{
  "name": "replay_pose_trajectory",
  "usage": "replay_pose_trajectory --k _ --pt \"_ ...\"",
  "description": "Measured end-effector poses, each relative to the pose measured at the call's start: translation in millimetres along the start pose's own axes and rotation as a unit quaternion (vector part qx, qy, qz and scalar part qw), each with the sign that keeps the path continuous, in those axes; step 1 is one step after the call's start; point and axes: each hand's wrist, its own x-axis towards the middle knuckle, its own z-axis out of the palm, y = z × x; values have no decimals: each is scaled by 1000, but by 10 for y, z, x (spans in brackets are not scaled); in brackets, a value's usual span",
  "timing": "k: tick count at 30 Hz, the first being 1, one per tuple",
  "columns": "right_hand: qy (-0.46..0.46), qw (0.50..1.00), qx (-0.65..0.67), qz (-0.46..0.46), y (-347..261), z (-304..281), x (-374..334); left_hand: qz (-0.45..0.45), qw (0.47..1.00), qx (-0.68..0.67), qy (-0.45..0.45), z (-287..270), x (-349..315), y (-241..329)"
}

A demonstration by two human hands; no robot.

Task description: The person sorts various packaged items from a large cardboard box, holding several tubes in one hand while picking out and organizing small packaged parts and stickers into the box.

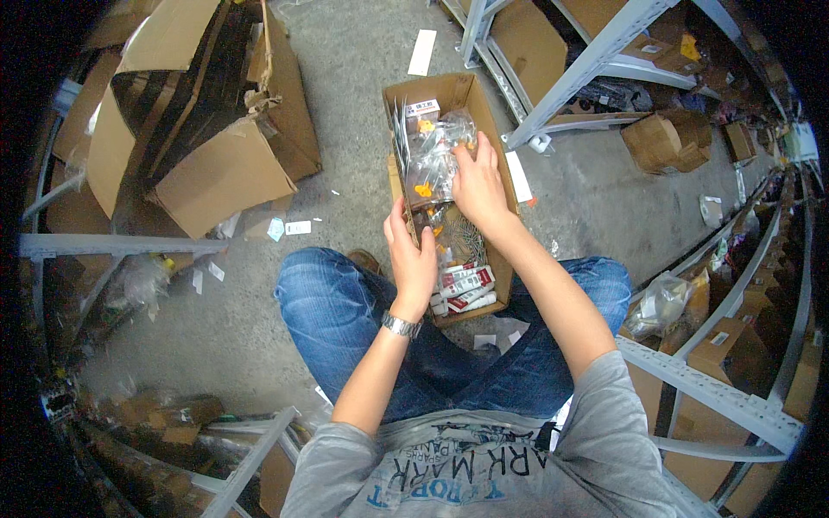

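Observation:
A long cardboard box [505, 281] rests on the floor between my bent legs. My left hand [412, 263] straddles its left wall, thumb on the inner side and fingers outside. My right hand [479, 186] reaches in over the right side, with bent fingers on a clear plastic bag [436, 164] that has orange pieces [423, 190] in it; the fingertips are partly hidden. A small white printed carton [422, 109] stands at the box's far end. Thin metal pieces [469, 242] lie below my right wrist. Several white-and-red tubes or packets [466, 287] fill the near end.
A large torn cardboard box [224, 173] gapes open at the left. Grey metal shelving [587, 73] rises at the far right, and another rack beam [708, 388] runs close by my right knee. An open carton [665, 142] and paper scraps [298, 227] lie on the concrete floor.

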Motion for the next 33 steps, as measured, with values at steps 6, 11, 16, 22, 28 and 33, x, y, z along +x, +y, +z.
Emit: replay_pose_trajectory --k 6,11,16,22,28,33 --pt "-77 994 -45 55 32 156 186 -9 1000 -21 -2 -3 8 -5" --pt "0 1000 22 -1 132 16 101 -1 1000 0 -9 -6 25 15" --pt "52 993 95 -57 -46 -375 21 -29 998 -47 -7 -38 44 -35" --pt "-92 987 127 -19 -117 -673 -494 -25 982 -163 95 -131 106 80" --pt "-163 985 51 -30 -3 -229 -825 -81 963 -213 140 -197 135 80" --pt "-237 969 -36 -62 136 234 -919 -77 970 -202 109 -148 159 -94"
